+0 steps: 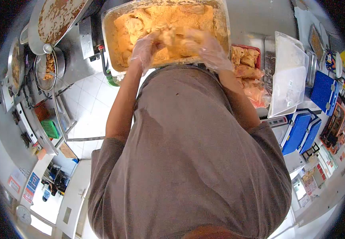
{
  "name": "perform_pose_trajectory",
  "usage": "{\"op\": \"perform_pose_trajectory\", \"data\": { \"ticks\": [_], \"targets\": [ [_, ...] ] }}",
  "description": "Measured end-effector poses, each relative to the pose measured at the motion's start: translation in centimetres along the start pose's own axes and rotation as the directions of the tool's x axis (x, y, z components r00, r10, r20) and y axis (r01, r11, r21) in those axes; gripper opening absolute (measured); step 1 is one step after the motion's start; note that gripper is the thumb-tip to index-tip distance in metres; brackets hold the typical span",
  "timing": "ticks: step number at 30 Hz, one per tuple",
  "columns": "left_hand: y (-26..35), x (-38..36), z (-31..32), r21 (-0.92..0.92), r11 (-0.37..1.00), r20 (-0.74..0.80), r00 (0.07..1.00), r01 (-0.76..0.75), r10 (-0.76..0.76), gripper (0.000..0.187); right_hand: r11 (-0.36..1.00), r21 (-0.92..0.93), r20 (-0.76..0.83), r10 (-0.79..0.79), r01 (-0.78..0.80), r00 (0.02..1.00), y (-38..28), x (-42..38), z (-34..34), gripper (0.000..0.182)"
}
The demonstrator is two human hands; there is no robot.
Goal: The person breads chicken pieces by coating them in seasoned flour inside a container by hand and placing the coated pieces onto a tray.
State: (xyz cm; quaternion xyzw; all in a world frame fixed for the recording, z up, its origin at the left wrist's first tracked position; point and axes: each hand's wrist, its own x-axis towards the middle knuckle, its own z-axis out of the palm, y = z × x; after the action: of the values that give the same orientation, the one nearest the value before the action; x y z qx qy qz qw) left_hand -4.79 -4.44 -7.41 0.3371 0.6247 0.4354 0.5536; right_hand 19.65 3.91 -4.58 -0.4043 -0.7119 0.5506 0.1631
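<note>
Kitchen work line, steel counter (256,18) running across the top of my view, white tiled floor (89,107) open to my left between me and the fryer station. My brown shirt (188,159) fills most of the lower view and hides the counter's near edge.

Big clear tub (225,28) sits straight ahead, its near rim against my belly, far rim out of view at the top. It holds orange breading mix (160,18) heaped wall to wall. Little spare room inside; the mix rises close to the rim on both sides.

White lidded containers (288,75) stacked to my right, blue boxes (300,131) below them. Red tray (256,51) of coated chicken pieces (246,69) sits just beside the tub's right wall, touching or nearly so.

Wire fry basket (45,71) on the left, well apart from the tub across the floor gap.

Both hands gloved in thin clear plastic, down in the mix. Left hand (144,49) curled, fingers bent into the breading near the near-left rim. Right hand (210,49) cupped over a lump (176,38) between the two hands, which press toward each other around it. Whether the lump is chicken, I cannot tell; it is fully coated.
</note>
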Motion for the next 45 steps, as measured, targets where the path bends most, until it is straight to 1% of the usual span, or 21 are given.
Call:
{"op": "perform_pose_trajectory", "data": {
  "ticks": [5,7,10,11,12,15,17,18,20,24,25,26,28,30,31,32,34,37,39,41,45],
  "targets": [
    [1.5,0.1,2.7,-0.051,0.980,0.059,0.980,0.193,-0.190,0.045,0.982,-0.184,-0.192,0.005,-0.041,0.981,-0.8,2.5,1.4,0.047],
    [4.4,-0.9,2.5,0.080,0.974,0.068,0.974,0.213,-0.218,0.048,0.988,-0.057,-0.140,0.132,-0.141,0.981,-1.3,2.8,-1.1,0.053],
    [4.1,-1.5,1.4,0.102,0.984,-0.012,0.989,0.147,-0.146,0.051,0.863,0.473,-0.299,-0.031,0.176,0.954,2.2,1.7,-1.4,0.052],
    [3.0,-1.5,0.8,0.085,0.991,-0.051,0.993,0.108,-0.104,0.052,0.965,-0.039,-0.321,-0.259,0.260,0.911,4.6,1.4,-1.7,0.042],
    [1.5,-1.0,-0.2,0.160,0.970,-0.077,0.982,0.180,-0.170,0.047,0.790,-0.539,-0.222,-0.466,0.290,0.856,7.6,1.6,-2.1,0.032],
    [-0.8,-0.7,-1.7,0.217,0.952,-0.112,0.974,0.217,-0.196,0.042,0.104,-0.991,-0.002,-0.639,0.083,0.769,12.1,1.9,-2.3,0.024],
    [-0.7,-1.7,-1.9,0.138,0.965,-0.128,0.970,0.223,-0.206,0.041,0.422,-0.907,-0.209,-0.431,-0.009,0.878,13.2,1.4,-2.8,0.025],
    [-0.5,-2.1,-2.0,0.102,0.969,-0.136,0.968,0.226,-0.211,0.040,0.782,-0.613,-0.305,-0.103,-0.112,0.947,13.4,1.0,-3.1,0.025],
    [-3.1,-2.4,-3.7,0.198,0.967,-0.109,0.984,0.158,-0.138,0.040,0.944,-0.271,-0.285,0.108,-0.188,0.952,12.7,0.3,-3.4,0.028],
    [-0.7,-3.1,-2.7,0.316,0.919,-0.195,0.964,0.236,-0.181,0.037,0.636,-0.769,-0.201,-0.330,0.060,0.922,7.3,-2.5,-4.7,0.035],
    [-1.8,-2.8,-2.9,0.460,0.883,-0.165,0.986,0.093,-0.018,0.036,0.704,-0.709,-0.234,-0.262,0.020,0.936,6.9,-3.1,-5.4,0.038],
    [-4.1,-2.5,-4.0,0.585,0.809,-0.116,0.983,-0.049,0.144,0.035,0.764,-0.645,-0.265,-0.192,-0.025,0.945,6.3,-3.8,-6.2,0.041],
    [-8.8,-1.8,-7.3,0.946,0.007,0.291,0.857,-0.324,0.426,0.032,0.957,0.091,-0.316,0.291,-0.277,0.903,0.9,-5.1,-8.0,0.049],
    [-3.9,-3.1,-4.7,0.677,0.736,-0.146,0.978,-0.010,0.147,0.032,0.936,0.246,-0.523,0.345,-0.250,0.779,0.6,-7.1,-9.2,0.050],
    [-2.1,-3.6,-3.7,0.347,0.918,-0.255,0.961,0.192,-0.105,0.033,0.922,0.319,-0.610,0.377,-0.220,0.697,0.8,-8.1,-10.2,0.050],
    [-4.7,-3.5,-5.0,0.590,0.807,-0.166,0.972,-0.039,0.168,0.032,0.923,0.347,-0.625,0.361,-0.168,0.692,1.7,-9.1,-11.4,0.051],
    [-4.9,-3.7,-5.0,0.488,0.872,-0.231,0.970,0.049,0.075,0.031,0.915,0.400,-0.656,0.330,-0.058,0.679,4.0,-11.0,-13.3,0.052],
    [-7.3,-3.2,-6.3,0.551,0.835,-0.166,0.979,-0.005,0.116,0.030,0.890,-0.101,-0.714,0.246,-0.444,0.656,4.8,-11.5,-13.5,0.053],
    [-9.3,-2.7,-7.0,0.611,0.785,-0.108,0.973,-0.098,0.206,0.030,0.619,-0.389,-0.687,0.299,-0.683,0.662,7.6,-11.9,-11.4,0.044],
    [-9.1,-2.5,-6.8,0.593,0.796,-0.132,0.960,-0.122,0.246,0.031,0.591,-0.433,-0.684,0.275,-0.680,0.675,12.0,-13.1,-9.8,0.035],
    [-4.0,-4.0,-4.9,0.442,0.892,-0.282,0.958,0.091,0.042,0.031,0.856,-0.175,-0.744,0.208,-0.487,0.634,15.3,-15.4,-12.1,0.024]
  ]
}}
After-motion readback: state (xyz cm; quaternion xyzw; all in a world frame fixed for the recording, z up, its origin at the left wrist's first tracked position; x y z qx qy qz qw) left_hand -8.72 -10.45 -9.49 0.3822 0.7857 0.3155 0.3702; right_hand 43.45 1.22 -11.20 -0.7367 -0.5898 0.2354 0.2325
